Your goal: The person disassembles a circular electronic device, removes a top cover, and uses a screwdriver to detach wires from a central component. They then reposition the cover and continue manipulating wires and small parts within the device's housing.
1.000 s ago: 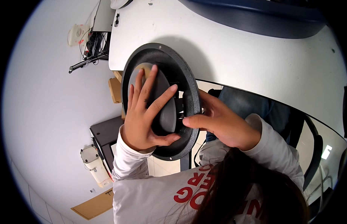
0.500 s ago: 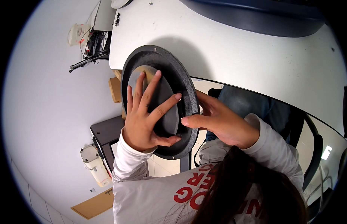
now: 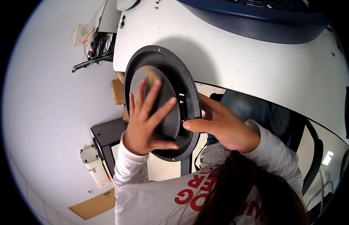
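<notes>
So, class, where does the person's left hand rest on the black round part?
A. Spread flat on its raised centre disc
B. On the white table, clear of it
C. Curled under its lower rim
A: the left hand lies with fingers splayed across the centre disc.

Lighting: bright, even, overhead — soft shadow falls on the white table [image 3: 257, 71] behind the dark disc [image 3: 163, 101]. Focus: sharp centrally. Distortion: strong fisheye bending, black vignette at rim.

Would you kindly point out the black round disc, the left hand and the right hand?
black round disc [image 3: 182, 80]: head view, upper right of its outer rim.
left hand [image 3: 142, 129]: head view, back of the hand.
right hand [image 3: 225, 125]: head view, back of the hand.
</notes>
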`<action>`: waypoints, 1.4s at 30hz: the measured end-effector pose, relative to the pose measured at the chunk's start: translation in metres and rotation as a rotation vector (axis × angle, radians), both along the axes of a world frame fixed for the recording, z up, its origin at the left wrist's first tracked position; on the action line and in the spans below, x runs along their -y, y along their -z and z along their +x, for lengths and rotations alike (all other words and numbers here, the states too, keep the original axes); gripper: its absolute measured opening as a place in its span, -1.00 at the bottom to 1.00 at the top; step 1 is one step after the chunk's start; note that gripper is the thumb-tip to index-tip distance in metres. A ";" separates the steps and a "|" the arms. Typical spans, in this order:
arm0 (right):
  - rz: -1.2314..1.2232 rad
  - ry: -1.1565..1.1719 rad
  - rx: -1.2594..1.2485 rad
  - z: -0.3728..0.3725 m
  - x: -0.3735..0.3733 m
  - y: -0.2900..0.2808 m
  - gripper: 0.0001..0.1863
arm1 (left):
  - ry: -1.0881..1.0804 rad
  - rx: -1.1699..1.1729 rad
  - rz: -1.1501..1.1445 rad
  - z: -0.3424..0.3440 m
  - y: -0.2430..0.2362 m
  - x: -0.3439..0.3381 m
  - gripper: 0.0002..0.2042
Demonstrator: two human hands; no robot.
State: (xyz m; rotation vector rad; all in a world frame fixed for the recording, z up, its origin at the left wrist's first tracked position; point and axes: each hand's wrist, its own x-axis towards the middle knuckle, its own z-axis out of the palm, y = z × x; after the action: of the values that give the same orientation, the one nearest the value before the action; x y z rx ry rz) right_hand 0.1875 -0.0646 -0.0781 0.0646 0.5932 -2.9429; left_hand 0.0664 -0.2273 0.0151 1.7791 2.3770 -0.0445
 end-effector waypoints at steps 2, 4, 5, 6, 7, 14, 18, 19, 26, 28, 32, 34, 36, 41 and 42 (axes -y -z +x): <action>-0.004 -0.003 0.009 0.001 -0.002 -0.001 -0.34 | -0.050 -0.010 0.026 0.004 0.008 -0.001 -0.08; 0.001 -0.001 0.013 0.002 -0.003 -0.001 -0.33 | -0.051 -0.029 0.025 0.004 0.011 -0.001 -0.09; 0.010 0.002 0.006 0.002 -0.002 -0.002 -0.33 | -0.050 -0.053 0.018 0.004 0.012 -0.001 -0.09; 0.020 0.005 0.000 0.002 -0.001 -0.003 -0.33 | -0.049 -0.077 0.012 0.005 0.012 -0.002 -0.09; 0.026 0.003 0.006 0.002 0.000 -0.002 -0.32 | -0.061 -0.081 -0.014 0.008 0.011 -0.003 -0.08; 0.045 -0.055 0.023 0.001 0.002 -0.008 -0.34 | -0.109 -0.043 0.014 0.012 0.003 0.006 -0.07; 0.081 -0.078 0.077 0.003 0.009 -0.009 -0.39 | -0.116 0.008 -0.002 0.011 -0.012 0.013 -0.05; 0.111 -0.080 0.083 0.004 0.009 -0.010 -0.42 | -0.120 0.034 0.010 0.010 -0.018 0.017 -0.04; 0.122 0.006 0.093 0.003 -0.010 -0.031 -0.60 | -0.750 0.183 0.814 -0.038 -0.007 0.097 -0.42; 0.164 0.061 0.090 0.001 -0.012 -0.032 -0.64 | -1.113 0.629 0.755 -0.057 0.015 0.127 -0.45; 0.192 0.088 0.117 -0.009 -0.012 -0.023 -0.61 | -1.100 0.996 0.766 -0.054 0.049 0.131 -0.52; 0.166 0.076 0.114 -0.008 -0.013 -0.019 -0.60 | -0.994 0.807 0.778 -0.052 0.061 0.125 -0.66; 0.164 0.067 0.146 -0.003 -0.012 -0.020 -0.60 | -0.892 0.764 0.862 -0.053 0.074 0.120 -0.74; 0.238 0.137 0.155 -0.008 -0.014 -0.031 -0.65 | -0.914 0.804 1.005 -0.065 0.087 0.101 -0.81; 0.256 0.147 0.144 -0.010 -0.016 -0.033 -0.66 | -0.893 0.790 1.002 -0.068 0.082 0.094 -0.81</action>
State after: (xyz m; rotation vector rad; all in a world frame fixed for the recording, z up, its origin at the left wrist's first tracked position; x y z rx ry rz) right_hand 0.1772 -0.0487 -0.0453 0.3573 0.9769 -2.9466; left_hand -0.0019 -0.3216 -0.0670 0.4413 2.3434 1.7841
